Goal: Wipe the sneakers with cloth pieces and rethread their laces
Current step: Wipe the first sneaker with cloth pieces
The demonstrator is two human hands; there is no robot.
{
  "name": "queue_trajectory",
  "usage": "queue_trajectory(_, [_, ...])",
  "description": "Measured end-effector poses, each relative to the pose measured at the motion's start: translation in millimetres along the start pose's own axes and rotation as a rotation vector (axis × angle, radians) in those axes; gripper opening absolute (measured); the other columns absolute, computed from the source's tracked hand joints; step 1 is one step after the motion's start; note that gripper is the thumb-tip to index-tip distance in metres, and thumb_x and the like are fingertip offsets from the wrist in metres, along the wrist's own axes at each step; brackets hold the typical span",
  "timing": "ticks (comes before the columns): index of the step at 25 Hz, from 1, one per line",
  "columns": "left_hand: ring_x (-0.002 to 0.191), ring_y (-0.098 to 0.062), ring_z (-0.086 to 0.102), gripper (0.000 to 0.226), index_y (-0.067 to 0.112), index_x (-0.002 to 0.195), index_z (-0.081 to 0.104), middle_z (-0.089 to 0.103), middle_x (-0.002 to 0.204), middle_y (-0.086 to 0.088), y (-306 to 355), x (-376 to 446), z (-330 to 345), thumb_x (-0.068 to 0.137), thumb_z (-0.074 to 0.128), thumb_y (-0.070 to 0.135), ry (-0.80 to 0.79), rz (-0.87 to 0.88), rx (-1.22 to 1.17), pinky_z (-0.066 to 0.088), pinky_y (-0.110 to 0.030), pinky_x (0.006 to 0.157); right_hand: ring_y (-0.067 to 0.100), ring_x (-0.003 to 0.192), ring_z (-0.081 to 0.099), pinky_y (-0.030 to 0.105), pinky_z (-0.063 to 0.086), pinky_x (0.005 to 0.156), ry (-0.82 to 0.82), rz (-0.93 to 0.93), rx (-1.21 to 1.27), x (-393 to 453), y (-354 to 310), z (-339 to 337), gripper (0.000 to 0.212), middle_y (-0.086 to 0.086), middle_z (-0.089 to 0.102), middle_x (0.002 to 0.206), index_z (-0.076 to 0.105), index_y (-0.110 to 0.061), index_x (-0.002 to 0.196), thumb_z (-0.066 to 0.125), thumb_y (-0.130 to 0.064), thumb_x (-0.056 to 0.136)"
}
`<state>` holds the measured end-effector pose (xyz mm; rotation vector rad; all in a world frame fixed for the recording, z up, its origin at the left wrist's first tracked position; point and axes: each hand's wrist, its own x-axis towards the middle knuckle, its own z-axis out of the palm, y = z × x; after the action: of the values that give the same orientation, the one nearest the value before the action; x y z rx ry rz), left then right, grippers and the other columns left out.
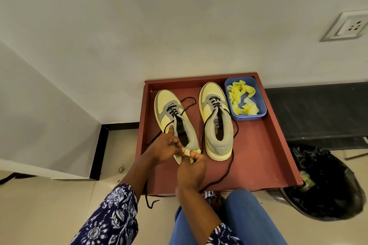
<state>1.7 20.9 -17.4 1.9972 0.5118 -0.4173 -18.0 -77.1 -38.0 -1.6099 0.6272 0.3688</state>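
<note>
Two yellow and grey sneakers stand side by side on a red-brown tray [264,155], toes pointing away from me. My left hand [165,148] grips the heel collar of the left sneaker [169,109]. My right hand [192,169] pinches a small yellow cloth piece [192,154] against that sneaker's heel. The right sneaker [216,123] stands free beside them. Black laces [229,167] are threaded through only the lower eyelets of both sneakers, and their loose ends trail across the tray and over its front edge.
A blue tub [258,103] with several yellow cloth pieces sits at the tray's back right corner. A bin lined with a black bag [326,185] stands on the floor to the right. My blue-trousered knee [245,215] is just in front of the tray.
</note>
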Motion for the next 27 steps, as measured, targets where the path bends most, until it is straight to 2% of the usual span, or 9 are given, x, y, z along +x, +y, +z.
queue_trajectory(3, [0.137, -0.027, 0.031, 0.027, 0.025, 0.056, 0.062, 0.044, 0.13, -0.036, 2.0, -1.4, 2.0, 0.079, 0.068, 0.011, 0.001, -0.009, -0.005, 0.037, -0.029, 0.095, 0.027, 0.087, 0.062, 0.039, 0.053, 0.082, 0.013, -0.035, -0.011, -3.4, 0.8, 0.5, 0.023, 0.013, 0.063, 0.1, 0.051, -0.023, 0.073, 0.064, -0.006, 0.08])
queue_trajectory(5, [0.138, -0.027, 0.03, 0.03, 0.025, 0.054, 0.06, 0.041, 0.131, -0.037, 5.0, -4.2, 2.7, 0.08, 0.068, 0.013, 0.009, -0.021, -0.008, 0.036, -0.029, 0.095, 0.026, 0.085, 0.061, 0.037, 0.052, 0.08, 0.015, -0.061, -0.053, -3.9, 4.7, 0.8, 0.017, 0.013, 0.063, 0.098, 0.055, -0.017, 0.076, 0.065, -0.004, 0.079])
queue_trajectory(8, [0.141, -0.022, 0.024, 0.028, 0.023, 0.057, 0.058, 0.038, 0.14, -0.029, 10.0, -8.5, 2.6, 0.081, 0.067, 0.013, 0.015, -0.01, 0.012, 0.035, -0.027, 0.095, 0.023, 0.081, 0.06, 0.029, 0.049, 0.073, -0.001, -0.037, -0.054, -3.1, 8.1, -0.4, 0.013, 0.011, 0.065, 0.095, 0.06, -0.014, 0.078, 0.067, -0.003, 0.077])
queue_trajectory(11, [0.141, -0.014, 0.019, 0.026, 0.021, 0.06, 0.057, 0.02, 0.153, -0.016, 11.4, -9.6, 2.7, 0.082, 0.066, 0.012, 0.001, 0.011, 0.016, 0.035, -0.023, 0.09, 0.021, 0.076, 0.059, 0.023, 0.042, 0.068, -0.017, -0.002, -0.069, 0.5, 8.0, -6.1, 0.008, 0.009, 0.067, 0.087, 0.063, -0.01, 0.077, 0.068, -0.005, 0.077])
queue_trajectory(13, [0.143, -0.01, 0.01, 0.025, 0.021, 0.06, 0.057, 0.014, 0.155, -0.012, 11.1, -9.4, 2.7, 0.082, 0.066, 0.012, 0.002, 0.013, 0.017, 0.034, -0.024, 0.094, 0.022, 0.076, 0.061, 0.027, 0.046, 0.07, -0.031, 0.022, -0.08, 2.7, 11.3, -6.0, 0.009, 0.007, 0.069, 0.083, 0.063, -0.013, 0.074, 0.07, -0.007, 0.076])
queue_trajectory(15, [0.142, -0.008, 0.009, 0.024, 0.021, 0.06, 0.058, 0.013, 0.155, -0.011, 10.6, -8.9, 3.3, 0.082, 0.066, 0.013, -0.006, 0.015, 0.017, 0.032, -0.025, 0.098, 0.026, 0.076, 0.065, 0.038, 0.055, 0.075, -0.05, 0.07, -0.061, 3.7, 15.6, -4.0, 0.019, 0.004, 0.07, 0.078, 0.06, -0.02, 0.065, 0.073, -0.008, 0.072])
queue_trajectory(18, [0.143, -0.007, 0.003, 0.024, 0.022, 0.061, 0.058, 0.012, 0.155, -0.011, 9.6, -8.2, 2.6, 0.081, 0.067, 0.013, -0.016, 0.013, 0.0, 0.026, -0.028, 0.107, 0.029, 0.072, 0.067, 0.051, 0.057, 0.072, -0.075, 0.125, -0.033, 11.1, 23.0, -8.2, 0.024, 0.002, 0.068, 0.069, 0.058, -0.022, 0.059, 0.073, -0.006, 0.067])
queue_trajectory(21, [0.143, -0.008, 0.0, 0.025, 0.023, 0.059, 0.058, 0.01, 0.156, -0.01, 10.7, -8.8, 2.2, 0.081, 0.067, 0.013, -0.021, 0.004, -0.012, 0.025, -0.035, 0.113, 0.029, 0.076, 0.066, 0.048, 0.057, 0.075, -0.046, 0.132, -0.035, 23.1, 17.8, -21.4, 0.021, 0.004, 0.066, 0.073, 0.057, -0.016, 0.068, 0.069, 0.001, 0.071])
queue_trajectory(27, [0.143, -0.007, -0.001, 0.027, 0.023, 0.058, 0.056, 0.011, 0.155, -0.011, 13.1, -11.1, 2.1, 0.081, 0.067, 0.012, -0.016, 0.015, -0.024, 0.025, -0.03, 0.11, 0.021, 0.087, 0.06, 0.034, 0.051, 0.083, -0.065, 0.038, -0.067, 40.4, 6.0, -36.7, 0.028, 0.012, 0.069, 0.099, 0.067, -0.001, 0.106, 0.057, 0.007, 0.081])
